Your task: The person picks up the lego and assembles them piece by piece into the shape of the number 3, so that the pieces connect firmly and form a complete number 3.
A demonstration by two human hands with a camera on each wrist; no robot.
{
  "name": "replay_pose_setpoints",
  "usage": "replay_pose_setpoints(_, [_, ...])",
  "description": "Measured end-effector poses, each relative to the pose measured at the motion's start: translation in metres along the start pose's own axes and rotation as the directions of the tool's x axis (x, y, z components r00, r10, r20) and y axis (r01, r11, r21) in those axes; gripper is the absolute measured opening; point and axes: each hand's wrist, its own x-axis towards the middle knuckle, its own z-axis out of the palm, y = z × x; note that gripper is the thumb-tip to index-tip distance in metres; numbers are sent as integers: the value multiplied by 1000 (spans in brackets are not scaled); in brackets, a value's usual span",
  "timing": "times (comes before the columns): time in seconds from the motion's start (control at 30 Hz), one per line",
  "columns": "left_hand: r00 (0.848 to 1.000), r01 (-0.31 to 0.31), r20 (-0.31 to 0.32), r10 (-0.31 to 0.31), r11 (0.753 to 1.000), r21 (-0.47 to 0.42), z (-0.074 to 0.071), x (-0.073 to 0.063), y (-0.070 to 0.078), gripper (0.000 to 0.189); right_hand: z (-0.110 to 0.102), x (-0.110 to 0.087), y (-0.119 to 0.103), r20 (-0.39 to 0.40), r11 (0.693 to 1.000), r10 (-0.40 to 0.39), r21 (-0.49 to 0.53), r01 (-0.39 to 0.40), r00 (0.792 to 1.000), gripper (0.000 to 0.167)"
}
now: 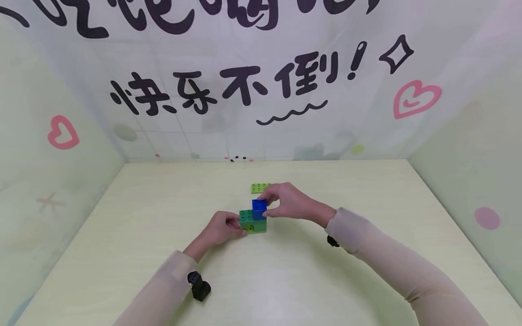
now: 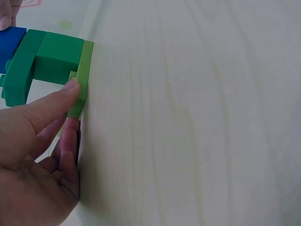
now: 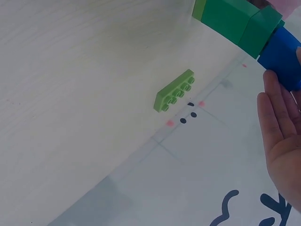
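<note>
A small stack of building bricks stands at the middle of the table. At its bottom is a light-green flat brick, under a green block and a longer green brick that overhangs to the left. A blue brick sits at the right end of the top. My left hand pinches the left end of the light-green flat brick, thumb on its upper side. With thumb and fingers my right hand holds the blue brick; whether its studs are fully pressed in, I cannot tell.
Behind the stack lies another light-green flat brick, studs up, partly near my right hand. The pale wooden table meets printed walls at the back and both sides. A black wrist device sits at my left sleeve.
</note>
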Motion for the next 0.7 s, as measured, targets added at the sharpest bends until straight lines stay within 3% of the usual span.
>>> replay_pose_setpoints(0.47, [1000,-8,-2,8,1000,8,-3,-2,-2,34,8,0,5,-30,998,10,57,-8,1000,34])
replay_pose_setpoints(0.7, [1000,-29,4,29,1000,2,-1,-1,-2,37,-4,-2,5,17,999,-5,32,5,1000,40])
